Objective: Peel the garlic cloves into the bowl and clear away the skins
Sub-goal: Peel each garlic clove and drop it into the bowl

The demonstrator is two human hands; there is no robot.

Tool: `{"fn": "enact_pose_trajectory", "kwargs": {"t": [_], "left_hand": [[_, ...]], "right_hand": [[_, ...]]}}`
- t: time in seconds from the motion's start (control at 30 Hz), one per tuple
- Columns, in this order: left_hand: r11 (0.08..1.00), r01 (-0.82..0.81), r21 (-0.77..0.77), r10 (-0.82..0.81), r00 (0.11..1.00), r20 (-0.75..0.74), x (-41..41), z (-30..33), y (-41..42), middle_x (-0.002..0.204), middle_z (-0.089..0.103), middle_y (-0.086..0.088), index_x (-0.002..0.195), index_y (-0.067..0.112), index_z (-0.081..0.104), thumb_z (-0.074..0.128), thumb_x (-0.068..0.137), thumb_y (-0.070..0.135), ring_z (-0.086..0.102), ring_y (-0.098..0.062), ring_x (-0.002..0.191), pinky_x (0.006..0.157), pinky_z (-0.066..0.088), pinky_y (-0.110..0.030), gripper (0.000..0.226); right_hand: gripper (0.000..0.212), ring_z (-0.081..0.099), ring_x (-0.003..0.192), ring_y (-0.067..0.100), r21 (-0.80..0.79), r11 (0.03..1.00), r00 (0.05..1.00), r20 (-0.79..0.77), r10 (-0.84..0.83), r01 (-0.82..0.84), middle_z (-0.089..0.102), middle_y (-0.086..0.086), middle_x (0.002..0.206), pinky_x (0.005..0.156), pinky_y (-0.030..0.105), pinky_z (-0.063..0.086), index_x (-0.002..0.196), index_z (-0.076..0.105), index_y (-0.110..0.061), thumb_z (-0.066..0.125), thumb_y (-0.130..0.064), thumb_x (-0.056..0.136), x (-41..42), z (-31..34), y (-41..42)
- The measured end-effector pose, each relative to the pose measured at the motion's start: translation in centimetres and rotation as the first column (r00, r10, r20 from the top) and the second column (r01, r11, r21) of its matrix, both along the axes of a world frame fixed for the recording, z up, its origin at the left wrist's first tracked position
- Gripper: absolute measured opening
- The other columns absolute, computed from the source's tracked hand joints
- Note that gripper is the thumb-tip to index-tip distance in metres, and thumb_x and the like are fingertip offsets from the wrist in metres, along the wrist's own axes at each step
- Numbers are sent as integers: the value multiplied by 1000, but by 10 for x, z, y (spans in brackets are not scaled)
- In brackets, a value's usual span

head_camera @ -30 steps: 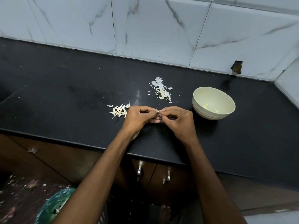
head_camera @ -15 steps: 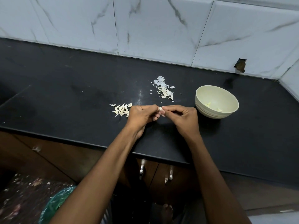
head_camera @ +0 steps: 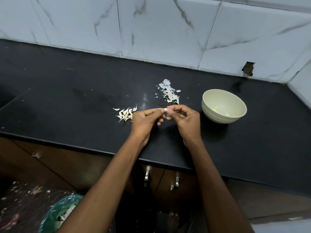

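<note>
Both hands are pinching one garlic clove [head_camera: 165, 109] above the surface: left hand [head_camera: 146, 118] steadying, right hand [head_camera: 184, 118] working the skin, with the bowl [head_camera: 223, 105] waiting close by for the drop.

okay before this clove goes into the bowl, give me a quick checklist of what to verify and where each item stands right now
1. Clove in hand: the garlic clove is pinched between the fingertips of the left hand and the right hand. Ok.
2. Clove fully peeled: too small and too covered by fingers to judge. Cannot tell.
3. Bowl within reach: the bowl stands upright on the counter just right of the right hand, with a few pale pieces inside. Ok.
4. Path to the bowl: nothing lies on the counter between the hands and the bowl. Ok.
5. Skins cleared: the pile of skins lies behind the hands. Not ok.
6. Cloves left: the unpeeled cloves wait beside the left hand. Not ok.
</note>
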State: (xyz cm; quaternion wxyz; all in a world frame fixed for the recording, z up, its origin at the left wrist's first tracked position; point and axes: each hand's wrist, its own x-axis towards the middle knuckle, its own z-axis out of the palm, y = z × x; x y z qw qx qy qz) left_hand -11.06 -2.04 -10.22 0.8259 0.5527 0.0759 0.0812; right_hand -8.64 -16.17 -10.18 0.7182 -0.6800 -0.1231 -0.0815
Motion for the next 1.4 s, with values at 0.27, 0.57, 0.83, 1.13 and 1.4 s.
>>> {"fn": "enact_pose_trajectory", "kwargs": {"t": [0.27, 0.57, 0.83, 1.13, 1.4], "left_hand": [[994, 15, 112, -30, 991, 131, -3, -2, 2, 87, 78, -18, 104, -3, 78, 74, 92, 2, 69, -19, 73, 66, 56, -27, 14], [992, 15, 122, -31, 991, 130, -3, -3, 0, 83, 77, -14, 100, -4, 78, 72, 93, 1, 66, -15, 67, 64, 55, -24, 10], [1000, 19, 15, -21, 990, 139, -5, -1, 1, 89, 76, -22, 105, -9, 76, 72, 93, 0, 72, -24, 79, 69, 58, -28, 16], [994, -45, 104, 26, 983, 179, -6, -1, 0, 90, 77, -23, 103, -8, 77, 71, 93, -1, 74, -26, 79, 67, 59, -29, 13], [989, -64, 135, 42, 986, 160, -7, -2, 0, 91, 78, -21, 102, -6, 78, 71, 94, -1, 75, -28, 82, 71, 62, -31, 12]], "right_hand": [[7, 71, 73, 12, -10, 1000, 998, -60, 17, -17, 76, 9, 79, 69, 23, 58, 101, 74, 3, 68, 0, 97, 6, -6, -3], [13, 69, 77, 16, 10, 997, 993, -89, 72, -71, 76, 11, 83, 71, 25, 57, 94, 75, -3, 64, -4, 101, 7, -4, -4], [11, 74, 80, 16, -57, 998, 999, 27, 25, -24, 79, 10, 87, 75, 25, 59, 103, 78, 0, 71, -8, 98, 1, -2, 0], [12, 78, 85, 16, -235, 967, 981, 184, -55, 98, 80, -2, 89, 78, 32, 61, 103, 83, -12, 75, -16, 95, -1, -3, -2], [9, 75, 79, 9, -342, 917, 944, 317, -95, 207, 78, -2, 88, 73, 31, 61, 99, 84, -15, 77, -19, 93, -2, -5, 0]]}}
